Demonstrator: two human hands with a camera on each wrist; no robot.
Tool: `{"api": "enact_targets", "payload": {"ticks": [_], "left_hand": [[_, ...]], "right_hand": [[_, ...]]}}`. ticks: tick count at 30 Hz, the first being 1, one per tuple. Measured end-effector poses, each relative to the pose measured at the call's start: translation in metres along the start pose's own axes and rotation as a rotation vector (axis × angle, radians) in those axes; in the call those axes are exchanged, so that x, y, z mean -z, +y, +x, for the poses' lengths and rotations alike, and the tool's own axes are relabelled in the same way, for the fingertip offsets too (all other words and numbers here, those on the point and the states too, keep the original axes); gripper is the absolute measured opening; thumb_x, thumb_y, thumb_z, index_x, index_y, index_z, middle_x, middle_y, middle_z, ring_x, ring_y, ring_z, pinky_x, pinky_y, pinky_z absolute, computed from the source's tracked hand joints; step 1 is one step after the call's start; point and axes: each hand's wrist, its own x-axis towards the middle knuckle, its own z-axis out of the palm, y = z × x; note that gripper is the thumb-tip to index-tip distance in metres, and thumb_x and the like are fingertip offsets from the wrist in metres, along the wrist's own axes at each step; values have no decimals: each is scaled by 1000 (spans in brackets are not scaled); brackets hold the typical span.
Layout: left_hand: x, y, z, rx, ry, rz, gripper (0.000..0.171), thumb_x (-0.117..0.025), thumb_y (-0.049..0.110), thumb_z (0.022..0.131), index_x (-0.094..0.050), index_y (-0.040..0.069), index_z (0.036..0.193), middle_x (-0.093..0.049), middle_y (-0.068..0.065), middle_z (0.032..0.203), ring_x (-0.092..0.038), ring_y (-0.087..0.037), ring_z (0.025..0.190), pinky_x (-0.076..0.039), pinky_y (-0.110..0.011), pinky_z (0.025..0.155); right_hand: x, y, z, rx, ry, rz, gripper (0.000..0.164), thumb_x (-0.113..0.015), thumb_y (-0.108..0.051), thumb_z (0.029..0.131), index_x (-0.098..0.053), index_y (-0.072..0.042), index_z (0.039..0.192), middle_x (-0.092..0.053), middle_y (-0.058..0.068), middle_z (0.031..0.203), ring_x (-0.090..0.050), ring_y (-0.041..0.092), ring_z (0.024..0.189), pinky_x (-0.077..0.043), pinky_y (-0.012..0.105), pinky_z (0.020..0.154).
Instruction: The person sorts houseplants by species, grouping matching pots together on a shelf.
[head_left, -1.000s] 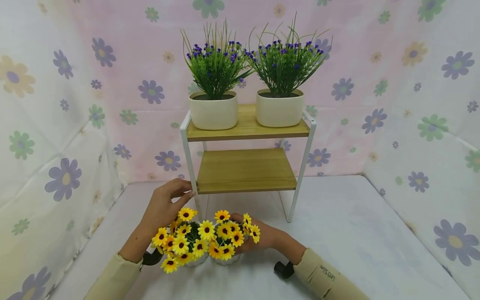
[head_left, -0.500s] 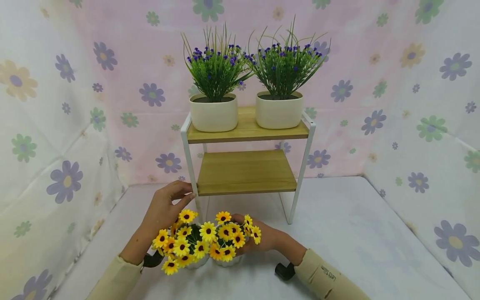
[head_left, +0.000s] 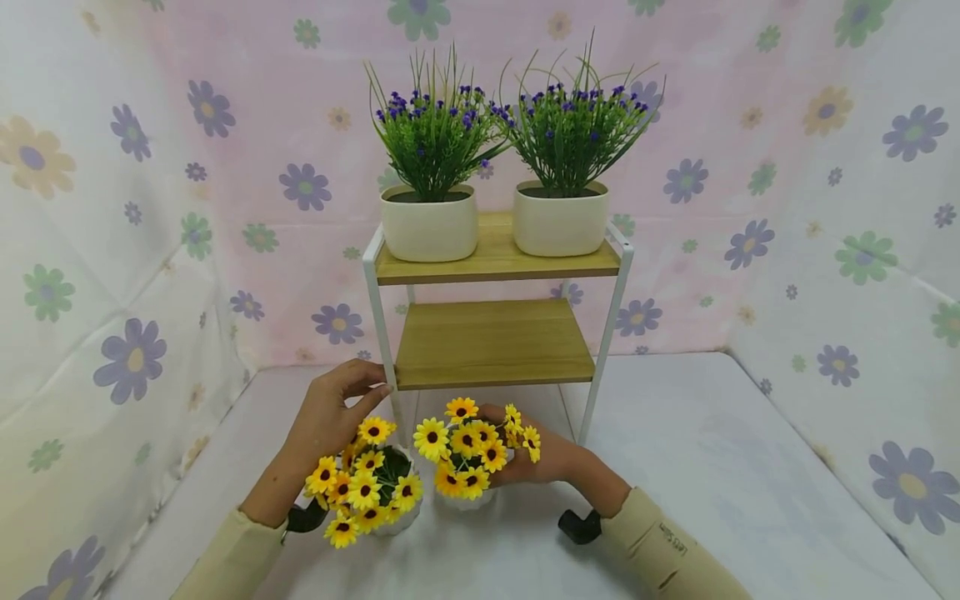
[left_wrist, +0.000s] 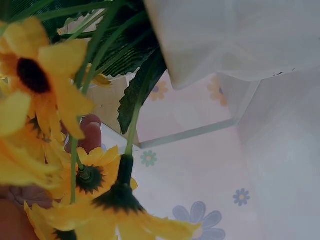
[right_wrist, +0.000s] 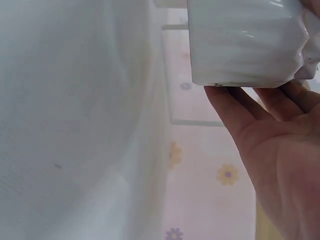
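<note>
My right hand (head_left: 546,457) holds a ribbed white flower pot (right_wrist: 245,45) from its right side, fingers curled behind and under it in the right wrist view. Yellow daisy-like flowers (head_left: 467,440) fill that pot. To its left, a second white pot (head_left: 405,518) of yellow flowers (head_left: 364,490) stands on the table below my left hand (head_left: 324,410). That hand pinches the left front leg of a two-tier plant stand (head_left: 495,346) at the lower shelf. In the left wrist view, yellow blooms (left_wrist: 90,175) cover most of the fingers.
Two cream planters (head_left: 430,229) with purple-flowered grass (head_left: 573,137) stand side by side on the stand's top board. The lower board (head_left: 491,342) is bare wood. Flower-printed cloth (head_left: 300,275) encloses the white table (head_left: 675,517) at the back and sides.
My right hand has moved right and slightly up with its flower pot, opening a gap between the two yellow-flowered pots. My left hand has stayed at the stand's leg.
</note>
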Motion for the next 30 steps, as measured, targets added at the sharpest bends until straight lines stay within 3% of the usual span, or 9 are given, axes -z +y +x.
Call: {"api": "enact_targets", "payload": {"ticks": [5,12,17,24,30], "left_hand": [[1,0,1,4,-8,10,14,-74,4,99,-76,8,113,-74,-7,111,-77,-30,104,-64,-48,89],[1,0,2,26,-16,12,16,-74,3,99,-76,8,114,-74,-7,112,-77,-30,106,-63,-48,90],[1,1,1,34,-15,14,15,-75,3,99,-75,8,113,-74,-7,111,-77,-30,105,-63,-48,90],[0,1,0,32,-17,15,14,-74,3,99,-75,8,112,-74,-7,111,-77,-30,104,-63,-48,90],[0,0,1,29,-13,25,14,-75,3,98,-75,7,112,-74,-7,111,-77,-30,104,-63,-48,89]], "right_hand": [[11,-11,-4,24,33,55,75,-86,-7,89,-46,-11,152,-55,14,145,-57,26,133,-51,33,113],[21,-24,-11,-36,106,130,79,-86,-1,87,-46,-11,154,-53,16,147,-57,26,131,-57,35,105],[28,-34,-14,-33,136,91,78,-86,-2,86,-47,-8,153,-57,15,146,-59,29,128,-58,38,104],[37,-50,-20,-187,220,-107,63,-89,-16,88,-59,-13,144,-66,1,136,-62,22,124,-58,32,102],[45,-64,-24,-164,297,-97,66,-89,-13,87,-58,-13,145,-64,3,139,-61,27,128,-58,44,104]]}}
